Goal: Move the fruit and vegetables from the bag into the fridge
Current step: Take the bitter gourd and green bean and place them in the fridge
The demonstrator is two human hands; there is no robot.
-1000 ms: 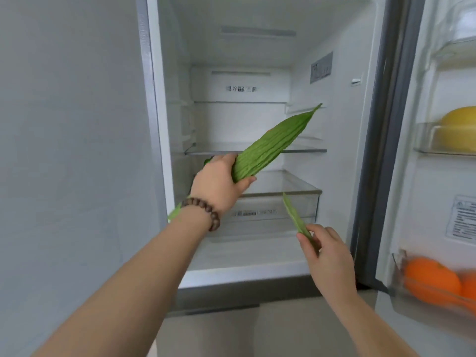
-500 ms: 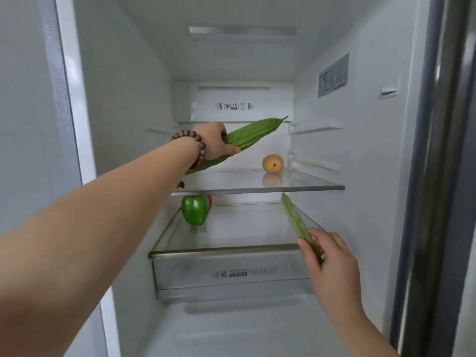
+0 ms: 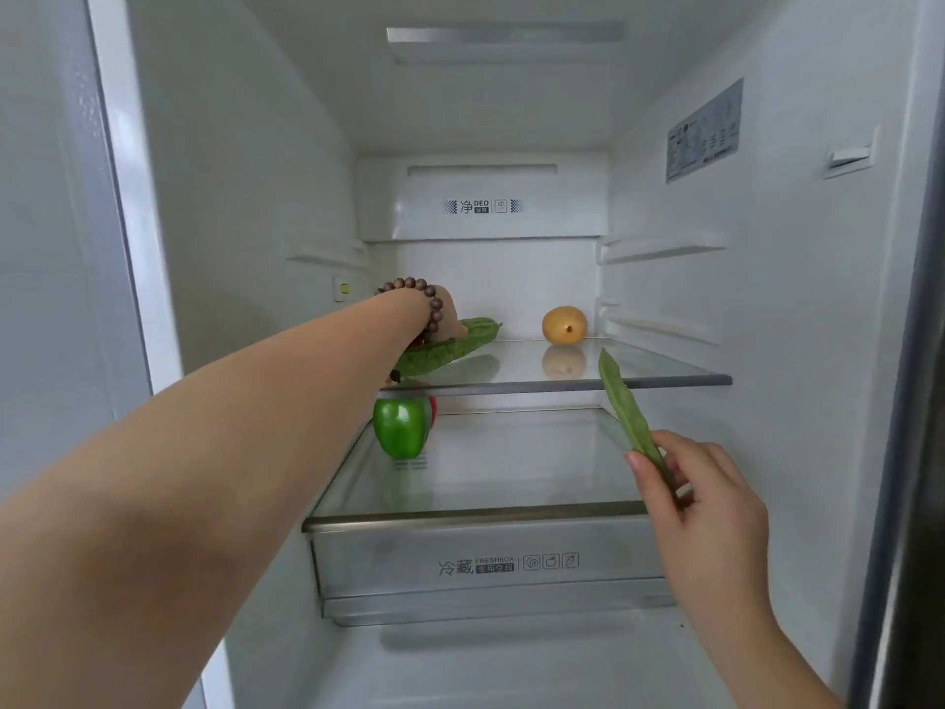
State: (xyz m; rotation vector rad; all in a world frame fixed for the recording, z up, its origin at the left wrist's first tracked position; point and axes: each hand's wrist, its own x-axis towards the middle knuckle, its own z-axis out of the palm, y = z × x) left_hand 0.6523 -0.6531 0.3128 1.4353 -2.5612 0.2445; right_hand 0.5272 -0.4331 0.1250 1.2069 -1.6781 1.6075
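My left hand point(image 3: 450, 314) reaches deep into the fridge point(image 3: 230, 197), wrist ringed by a bead bracelet point(image 3: 417, 299). Its grip is closed over the bitter gourd point(image 3: 450, 348), which lies lengthwise on the upper glass shelf point(image 3: 665, 373), at the shelf's left side, its pointed tip aimed toward the back wall. My fingers are mostly hidden behind the wrist, so I can't tell how firmly they press.

On the same shelf, toward the back right and well apart from the gourd, sits a yellow pear point(image 3: 564, 325), its reflection showing in the glass.

My right hand point(image 3: 700, 498) hangs in front of the fridge, lower down and to the right. Its grip is pinched on a flat green bean pod point(image 3: 626, 406), thumb and fingers clamped at the lower end, the pod tilting up and left across the shelf's front edge.

Below, a green bell pepper point(image 3: 400, 427) stands on the glass cover of the crisper drawer point(image 3: 486, 565), at the left rear, with something red just behind it.
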